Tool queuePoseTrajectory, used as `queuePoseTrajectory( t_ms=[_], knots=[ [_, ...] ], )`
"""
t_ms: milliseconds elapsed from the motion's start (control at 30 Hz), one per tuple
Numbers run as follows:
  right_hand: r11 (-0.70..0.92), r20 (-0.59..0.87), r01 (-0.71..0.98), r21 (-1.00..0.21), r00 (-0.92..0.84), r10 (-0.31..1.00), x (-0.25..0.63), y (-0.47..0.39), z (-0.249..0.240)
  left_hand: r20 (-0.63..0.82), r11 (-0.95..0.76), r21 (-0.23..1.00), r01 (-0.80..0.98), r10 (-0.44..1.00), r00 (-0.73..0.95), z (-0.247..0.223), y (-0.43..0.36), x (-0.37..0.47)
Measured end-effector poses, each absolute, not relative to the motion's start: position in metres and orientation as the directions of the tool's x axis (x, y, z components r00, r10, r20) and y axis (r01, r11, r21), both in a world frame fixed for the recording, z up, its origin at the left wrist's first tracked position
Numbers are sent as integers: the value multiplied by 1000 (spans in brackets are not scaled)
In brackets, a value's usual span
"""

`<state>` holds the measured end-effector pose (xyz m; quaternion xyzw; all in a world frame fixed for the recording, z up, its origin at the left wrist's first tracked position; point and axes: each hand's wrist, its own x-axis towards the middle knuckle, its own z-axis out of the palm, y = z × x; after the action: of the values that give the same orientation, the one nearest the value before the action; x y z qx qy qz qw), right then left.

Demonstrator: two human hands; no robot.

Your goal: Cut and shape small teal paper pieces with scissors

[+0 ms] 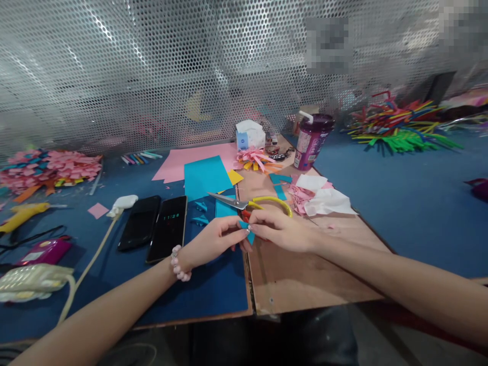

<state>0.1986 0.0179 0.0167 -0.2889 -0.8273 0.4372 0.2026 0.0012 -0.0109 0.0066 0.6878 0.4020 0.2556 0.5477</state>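
Observation:
Between my two hands is a small piece of blue paper [250,237], its edges partly covered by fingertips. My left hand [217,236], with a pink bead bracelet at the wrist, pinches it from the left. From the right, my right hand [285,231] pinches the same piece. Just beyond the fingers lie scissors [234,202] with yellow handles, blades pointing left. Small folded blue paper pieces [200,220] rest near my left hand. Behind them, a large blue paper sheet [206,175] overlaps pink paper [175,163].
Two phones [168,229] lie left of my hands, beside a white charger [124,202] and cable. A purple cup [312,142] with a straw stands at the back right. Crumpled tissue [330,202] and pink scraps lie nearer. A yellow glue gun [25,214] is far left.

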Motion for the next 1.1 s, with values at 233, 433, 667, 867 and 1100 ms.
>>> queuePoseTrajectory(
  t_ms=[233,433,667,867,1100],
  knots=[
    [505,93,363,-783,-734,672,199,19,15,-84,-78,961,264,830,551,7,-11,0],
    [529,109,334,-780,-759,641,199,21,15,-84,-90,957,277,826,558,9,-12,1],
    [481,104,317,-818,-740,665,199,15,17,-83,-38,977,208,835,543,12,-12,2],
    [463,126,289,-838,-723,679,197,14,9,-104,-49,966,255,825,555,9,-11,1],
    [410,129,294,-863,-657,742,194,15,13,-132,-15,953,304,879,458,17,-10,-1]
  ],
)
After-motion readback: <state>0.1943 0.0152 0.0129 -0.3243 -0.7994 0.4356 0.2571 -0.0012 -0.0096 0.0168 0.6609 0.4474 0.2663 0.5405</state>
